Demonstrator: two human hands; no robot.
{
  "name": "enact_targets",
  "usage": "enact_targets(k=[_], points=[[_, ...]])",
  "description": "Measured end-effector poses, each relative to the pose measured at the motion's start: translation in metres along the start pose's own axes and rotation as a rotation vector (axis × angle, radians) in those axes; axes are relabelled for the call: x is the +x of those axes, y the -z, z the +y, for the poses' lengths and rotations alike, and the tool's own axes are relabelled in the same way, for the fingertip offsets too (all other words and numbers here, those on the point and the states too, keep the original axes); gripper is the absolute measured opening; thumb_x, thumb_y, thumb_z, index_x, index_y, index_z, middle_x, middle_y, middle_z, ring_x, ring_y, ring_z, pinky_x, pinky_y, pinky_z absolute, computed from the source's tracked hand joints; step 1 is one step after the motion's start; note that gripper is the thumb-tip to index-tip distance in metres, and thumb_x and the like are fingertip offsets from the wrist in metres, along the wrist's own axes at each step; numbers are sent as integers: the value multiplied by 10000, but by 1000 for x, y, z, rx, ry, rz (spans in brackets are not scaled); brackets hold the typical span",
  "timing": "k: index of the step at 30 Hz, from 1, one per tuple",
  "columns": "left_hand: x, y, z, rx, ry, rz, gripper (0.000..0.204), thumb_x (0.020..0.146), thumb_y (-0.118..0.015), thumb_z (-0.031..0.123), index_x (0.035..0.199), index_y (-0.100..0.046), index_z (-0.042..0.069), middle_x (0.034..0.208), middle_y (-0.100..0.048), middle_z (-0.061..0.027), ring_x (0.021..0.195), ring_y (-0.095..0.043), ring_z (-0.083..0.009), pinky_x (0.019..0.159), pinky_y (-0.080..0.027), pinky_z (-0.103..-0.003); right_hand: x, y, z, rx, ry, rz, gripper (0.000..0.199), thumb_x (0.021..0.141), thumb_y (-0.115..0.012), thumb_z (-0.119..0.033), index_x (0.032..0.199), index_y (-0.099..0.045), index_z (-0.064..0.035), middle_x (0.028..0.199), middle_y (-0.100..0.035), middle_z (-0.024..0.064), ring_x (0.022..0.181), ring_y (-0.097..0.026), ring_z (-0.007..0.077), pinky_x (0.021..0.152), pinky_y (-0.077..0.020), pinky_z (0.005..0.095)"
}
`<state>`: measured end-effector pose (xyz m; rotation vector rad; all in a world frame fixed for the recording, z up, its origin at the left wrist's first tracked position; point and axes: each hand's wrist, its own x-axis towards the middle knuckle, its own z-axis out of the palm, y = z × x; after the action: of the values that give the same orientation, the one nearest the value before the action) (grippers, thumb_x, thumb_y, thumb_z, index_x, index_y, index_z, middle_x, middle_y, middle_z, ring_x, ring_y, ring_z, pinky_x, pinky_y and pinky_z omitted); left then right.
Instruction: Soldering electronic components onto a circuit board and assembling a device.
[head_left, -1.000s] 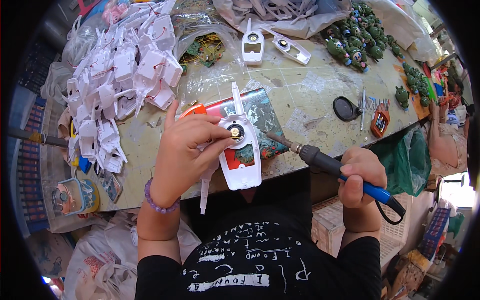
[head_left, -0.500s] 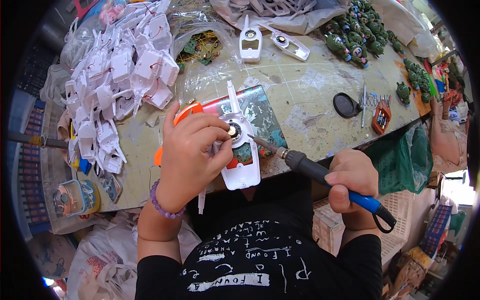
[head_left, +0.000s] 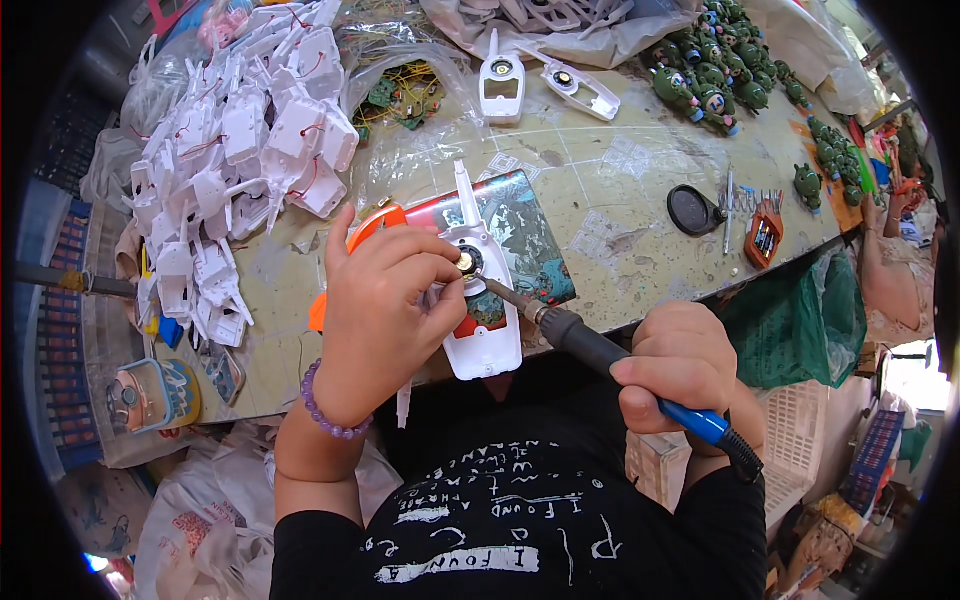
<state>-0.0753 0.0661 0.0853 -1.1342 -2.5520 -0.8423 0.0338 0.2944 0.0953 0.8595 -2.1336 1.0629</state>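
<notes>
My left hand (head_left: 385, 315) pinches a white plastic toy shell (head_left: 485, 320) with an antenna stub, fingers around a small round speaker part at its upper end. My right hand (head_left: 675, 375) grips a soldering iron (head_left: 590, 345) with a black barrel and blue handle. The iron's metal tip touches the round part on the shell. The shell lies over a printed card (head_left: 525, 240) on the bench, next to an orange plastic piece (head_left: 365, 230).
A big heap of white shells with red wires (head_left: 240, 170) fills the left of the bench. Two more white shells (head_left: 500, 85) lie at the back. Green toy figures (head_left: 710, 85) crowd the back right. A black round lid (head_left: 690, 210) and a small orange holder (head_left: 762, 235) sit on the right.
The soldering iron moved left and its tip came onto the round part of the shell. My left hand shifted its grip slightly on the shell.
</notes>
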Motion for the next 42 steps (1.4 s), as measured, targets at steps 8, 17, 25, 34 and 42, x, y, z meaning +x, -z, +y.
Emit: enact_targets(k=[8,17,25,34,42], points=[[1,0,2,16,-6,-5,72,706,-704,61,715,-641,95,877,-679,22,903,-637,-183,1080,-226,-554,10,2,0,-5,51,-52,168,806,-671,-106,946,-601,-45,572,-517,26,443,-497,193,426,-359,318],[-2,1,2,63,-35,11,67,714,-712,93,734,-648,93,857,-663,10,866,-627,-180,1067,-250,-570,44,8,-8,-49,36,-233,188,725,-719,-117,888,-641,-66,581,-516,7,484,-517,197,451,-367,338],[1,1,5,23,-42,30,56,719,-703,98,731,-650,88,855,-665,11,872,-629,-177,1070,-246,-570,-9,28,-6,-21,-146,222,115,812,-642,-73,904,-610,-12,614,-533,52,459,-500,164,435,-359,268],[1,4,9,-8,12,22,41,723,-680,87,710,-643,77,869,-668,-5,886,-627,-201,1085,-218,-558,-59,139,18,-423,-505,1114,183,956,-554,-198,856,-542,-45,615,-470,-14,510,-408,49,452,-283,189],[0,-1,8,-17,-5,0,23,739,-664,79,719,-652,75,883,-673,-14,895,-635,-198,1099,-174,-595,-90,231,96,-491,-908,983,183,917,-592,-243,825,-575,-86,597,-461,-47,476,-387,44,429,-265,208]])
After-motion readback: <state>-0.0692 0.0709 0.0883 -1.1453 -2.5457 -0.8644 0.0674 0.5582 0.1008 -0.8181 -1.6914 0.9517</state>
